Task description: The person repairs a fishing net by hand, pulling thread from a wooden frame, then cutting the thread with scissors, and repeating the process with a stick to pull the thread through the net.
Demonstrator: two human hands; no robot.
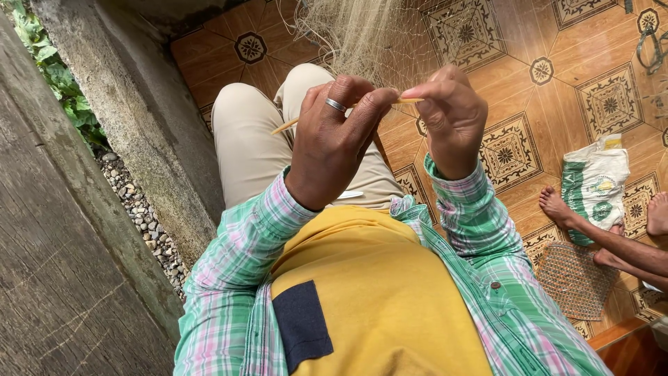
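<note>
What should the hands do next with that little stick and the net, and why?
Probably draw the thin stick on through the pale net. Both the left hand and right hand pinch it close beneath the hanging mesh, so pulling it along looks likeliest.

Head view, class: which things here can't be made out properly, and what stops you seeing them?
- Thin stick: its middle is hidden behind the left hand and right hand.
- Fishing net: cut off by the top edge; its strands are too fine to trace.
- Another person's feet: the rest lies past the right edge.
- White object on the lap: mostly hidden by the left wrist.
</note>
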